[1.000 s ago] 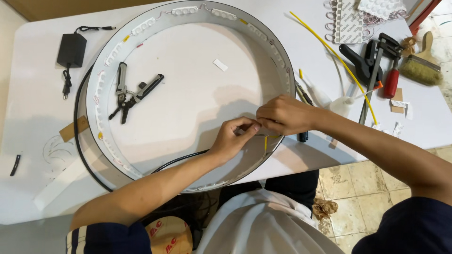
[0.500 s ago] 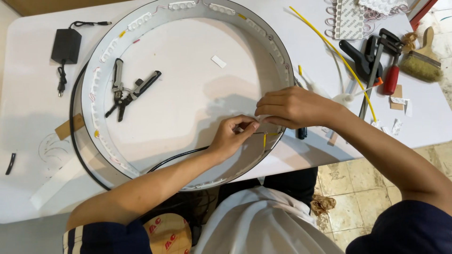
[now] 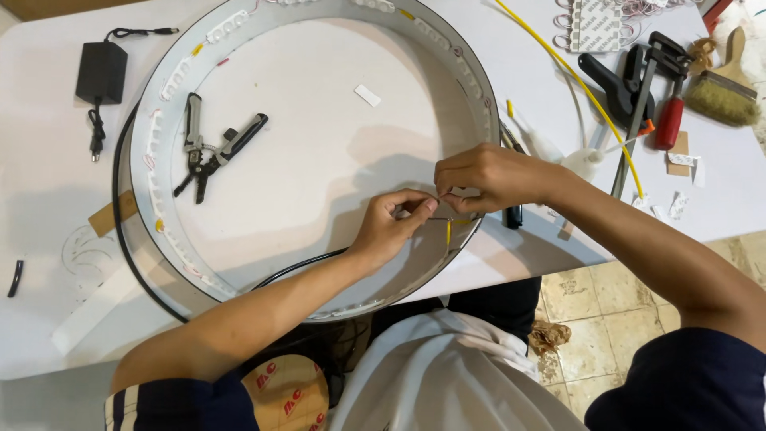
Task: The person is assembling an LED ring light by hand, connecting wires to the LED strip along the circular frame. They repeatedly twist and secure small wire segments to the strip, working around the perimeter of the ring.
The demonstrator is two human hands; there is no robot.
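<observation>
Here my left hand (image 3: 395, 223) and right hand (image 3: 487, 175) each pinch a thin wire (image 3: 441, 199) between thumb and fingertips, just inside the near-right wall of the round sign housing (image 3: 140, 152). The wire looks light, limp and easily kinked; I judge a grip near its end best.

The scene is lit brightly and evenly from overhead. Soft shadows are cast by the left hand (image 3: 395, 227) and right hand (image 3: 483, 177) onto the white disc (image 3: 319, 152). Mild glare is seen on the table (image 3: 48, 183). Focus is sharp throughout; slight edge distortion is noted.
</observation>
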